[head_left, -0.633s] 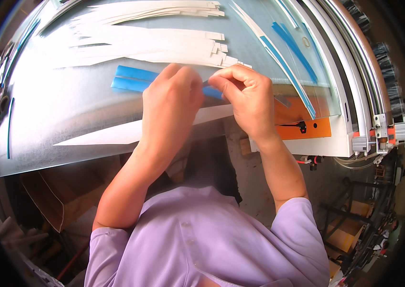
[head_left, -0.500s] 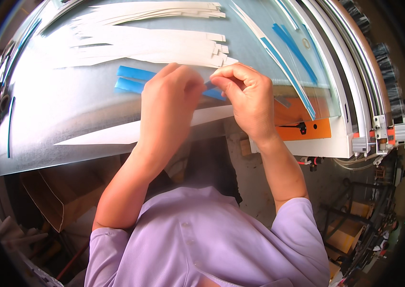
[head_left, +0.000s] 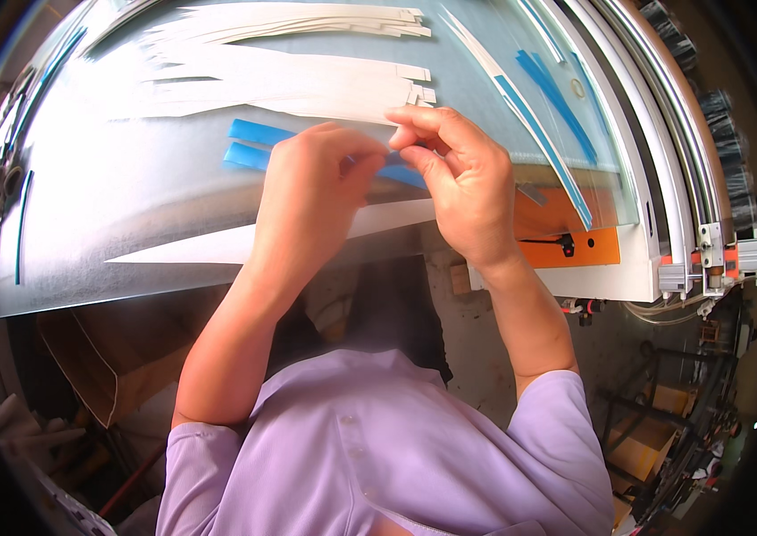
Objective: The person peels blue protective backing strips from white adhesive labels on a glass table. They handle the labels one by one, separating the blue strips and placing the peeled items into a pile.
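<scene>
My left hand hovers over the near part of the glass-like tabletop, fingers bent and thumb drawn in. Opposite it, my right hand has its fingers curled toward the thumb, the fingertips close to those of the left. Whatever either hand pinches is too small or hidden to make out. Blue strips lie flat behind and beneath the hands, partly covered by them. Nearer my body, a long pointed white strip passes under both wrists.
Stacks of white strips lie at the back. To the right are a white-and-blue strip, more blue strips and an orange panel. A metal rail edges the right side. Below left stands a cardboard box.
The fingertips of both hands have shifted slightly. A small dark piece seen between them before no longer shows. The strips on the table keep their arrangement.
</scene>
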`<act>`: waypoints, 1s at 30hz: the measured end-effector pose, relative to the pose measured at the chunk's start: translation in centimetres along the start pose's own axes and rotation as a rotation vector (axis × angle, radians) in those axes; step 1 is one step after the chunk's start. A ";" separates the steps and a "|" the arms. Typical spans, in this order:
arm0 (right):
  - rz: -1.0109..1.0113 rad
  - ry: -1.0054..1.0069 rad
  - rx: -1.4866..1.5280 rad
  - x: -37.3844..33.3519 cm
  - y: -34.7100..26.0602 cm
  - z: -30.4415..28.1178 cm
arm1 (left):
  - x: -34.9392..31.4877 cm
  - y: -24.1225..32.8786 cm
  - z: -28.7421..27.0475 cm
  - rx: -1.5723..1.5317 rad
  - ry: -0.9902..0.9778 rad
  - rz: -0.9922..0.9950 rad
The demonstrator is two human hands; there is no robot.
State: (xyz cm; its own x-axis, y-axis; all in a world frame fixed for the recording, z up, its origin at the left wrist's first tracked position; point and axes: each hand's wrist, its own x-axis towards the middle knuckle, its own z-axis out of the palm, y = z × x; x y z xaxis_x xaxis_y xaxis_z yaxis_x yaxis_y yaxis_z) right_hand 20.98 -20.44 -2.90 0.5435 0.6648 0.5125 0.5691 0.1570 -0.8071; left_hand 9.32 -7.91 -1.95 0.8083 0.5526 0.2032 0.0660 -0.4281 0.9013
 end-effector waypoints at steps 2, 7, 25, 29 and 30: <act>0.015 0.062 0.036 0.0 0.0 0.5 | 0.1 -0.9 0.1 0.109 0.046 0.136; 0.301 0.050 0.107 0.0 -0.3 0.1 | -0.3 -0.2 0.9 0.001 0.166 0.127; 0.313 -0.086 0.411 1.8 -0.1 -2.1 | 0.8 -2.2 -6.7 -0.545 0.476 0.074; 0.278 -0.166 0.177 1.9 1.5 -3.0 | 0.6 -3.2 -14.8 -0.558 0.947 0.238; 0.301 -0.202 0.078 2.1 1.6 -3.2 | 0.1 -2.9 -16.4 -0.588 0.992 0.295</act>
State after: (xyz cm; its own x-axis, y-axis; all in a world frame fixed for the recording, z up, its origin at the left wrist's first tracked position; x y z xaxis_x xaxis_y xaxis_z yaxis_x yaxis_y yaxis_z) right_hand 24.98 -21.14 -2.19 0.5423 0.8192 0.1865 0.3492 -0.0179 -0.9369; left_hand -0.38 5.11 1.68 -0.0750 0.9106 0.4063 -0.5340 -0.3808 0.7548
